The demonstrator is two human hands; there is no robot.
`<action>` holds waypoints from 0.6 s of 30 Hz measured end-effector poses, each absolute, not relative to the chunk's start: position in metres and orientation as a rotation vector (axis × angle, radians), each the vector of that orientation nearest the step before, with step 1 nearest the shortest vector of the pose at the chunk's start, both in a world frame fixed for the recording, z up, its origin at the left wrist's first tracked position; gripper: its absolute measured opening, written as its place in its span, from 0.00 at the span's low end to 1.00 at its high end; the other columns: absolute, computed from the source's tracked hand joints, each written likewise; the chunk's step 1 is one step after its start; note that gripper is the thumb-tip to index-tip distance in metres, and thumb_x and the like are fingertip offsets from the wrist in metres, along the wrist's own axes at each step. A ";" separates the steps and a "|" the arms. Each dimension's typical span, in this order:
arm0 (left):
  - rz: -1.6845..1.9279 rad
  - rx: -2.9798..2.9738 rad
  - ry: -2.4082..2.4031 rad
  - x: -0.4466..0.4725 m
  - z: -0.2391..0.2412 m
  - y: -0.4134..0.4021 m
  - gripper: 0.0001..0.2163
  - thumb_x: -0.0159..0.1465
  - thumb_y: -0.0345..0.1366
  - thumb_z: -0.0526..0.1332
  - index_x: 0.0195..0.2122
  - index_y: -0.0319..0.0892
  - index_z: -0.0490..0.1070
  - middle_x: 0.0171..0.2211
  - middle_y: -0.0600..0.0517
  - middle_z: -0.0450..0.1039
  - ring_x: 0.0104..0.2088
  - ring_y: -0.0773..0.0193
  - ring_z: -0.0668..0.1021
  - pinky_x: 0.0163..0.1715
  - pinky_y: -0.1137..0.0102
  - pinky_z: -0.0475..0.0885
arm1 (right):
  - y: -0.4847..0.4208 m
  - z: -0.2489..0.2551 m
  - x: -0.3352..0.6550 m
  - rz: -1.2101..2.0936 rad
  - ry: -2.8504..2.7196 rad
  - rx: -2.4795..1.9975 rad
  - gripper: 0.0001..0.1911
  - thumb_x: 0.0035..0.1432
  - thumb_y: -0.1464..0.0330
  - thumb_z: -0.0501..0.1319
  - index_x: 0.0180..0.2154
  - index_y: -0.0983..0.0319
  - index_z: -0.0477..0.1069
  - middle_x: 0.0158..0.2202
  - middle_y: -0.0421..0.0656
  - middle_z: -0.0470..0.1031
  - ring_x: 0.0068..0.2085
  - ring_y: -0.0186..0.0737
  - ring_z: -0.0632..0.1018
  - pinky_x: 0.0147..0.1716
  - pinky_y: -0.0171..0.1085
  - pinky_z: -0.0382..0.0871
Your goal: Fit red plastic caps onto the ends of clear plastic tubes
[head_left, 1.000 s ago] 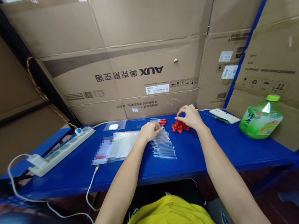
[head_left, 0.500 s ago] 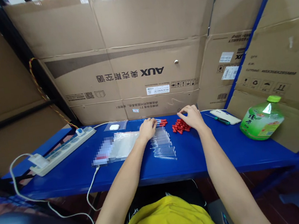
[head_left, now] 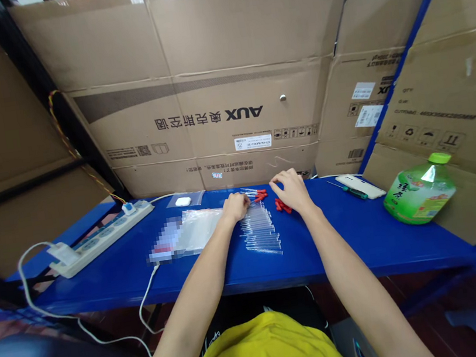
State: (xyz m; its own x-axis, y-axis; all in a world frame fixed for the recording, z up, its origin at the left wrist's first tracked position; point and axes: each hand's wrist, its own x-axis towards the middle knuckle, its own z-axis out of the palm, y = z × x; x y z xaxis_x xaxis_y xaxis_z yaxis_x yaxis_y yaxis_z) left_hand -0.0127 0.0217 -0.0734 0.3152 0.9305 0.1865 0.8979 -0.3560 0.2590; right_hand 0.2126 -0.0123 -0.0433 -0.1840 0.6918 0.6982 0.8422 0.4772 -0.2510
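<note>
My left hand point(head_left: 236, 207) is closed, its fingertips at the upper end of a row of thin clear plastic tubes point(head_left: 259, 231). Whatever lies between those fingers is too small to make out. Just beyond the fingertips lie several clear tubes with red caps point(head_left: 260, 193) on their right ends. My right hand point(head_left: 294, 192) hovers over the pile of loose red caps point(head_left: 283, 205) and hides much of it. Its thumb and index finger curve together in a pinch; I cannot see what, if anything, they hold.
Clear plastic bags point(head_left: 199, 231) lie left of the tubes, beside a blurred phone-like item point(head_left: 166, 240). A white power strip point(head_left: 105, 238) runs along the left. On the right are a screwdriver point(head_left: 354, 192), a white flat object point(head_left: 365, 185) and a green bottle point(head_left: 419, 191). Cardboard walls point(head_left: 201, 42) enclose the blue table point(head_left: 341, 252).
My right hand has moved left across the red caps, toward my left hand, and covers more of the pile. My left hand has stayed nearly in place, slightly lower.
</note>
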 end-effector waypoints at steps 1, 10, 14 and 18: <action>0.463 2.458 1.717 -0.012 -0.073 0.021 0.09 0.68 0.38 0.59 0.42 0.45 0.79 0.47 0.45 0.78 0.50 0.53 0.76 0.47 0.65 0.71 | -0.013 -0.044 0.210 -0.242 -1.945 -1.271 0.12 0.68 0.61 0.58 0.36 0.57 0.77 0.41 0.48 0.80 0.47 0.51 0.70 0.47 0.48 0.62; 0.666 2.514 1.658 -0.008 -0.052 0.003 0.12 0.75 0.37 0.48 0.44 0.43 0.71 0.47 0.43 0.79 0.50 0.55 0.79 0.46 0.65 0.68 | -0.018 -0.048 0.191 -0.318 -2.051 -1.269 0.13 0.67 0.63 0.59 0.51 0.56 0.73 0.48 0.49 0.79 0.50 0.54 0.70 0.46 0.48 0.59; 0.825 2.580 1.551 -0.005 -0.043 -0.007 0.15 0.76 0.38 0.44 0.43 0.44 0.69 0.42 0.46 0.81 0.45 0.57 0.81 0.44 0.67 0.66 | -0.022 -0.047 0.182 -0.408 -2.123 -1.296 0.14 0.68 0.65 0.57 0.52 0.57 0.72 0.45 0.49 0.80 0.47 0.51 0.72 0.45 0.45 0.57; 0.843 2.654 1.500 -0.003 -0.041 -0.014 0.16 0.77 0.42 0.43 0.43 0.44 0.68 0.38 0.48 0.81 0.43 0.56 0.81 0.43 0.66 0.66 | -0.027 -0.044 0.175 -0.457 -2.198 -1.342 0.11 0.70 0.67 0.53 0.45 0.59 0.73 0.40 0.47 0.79 0.44 0.47 0.74 0.42 0.42 0.55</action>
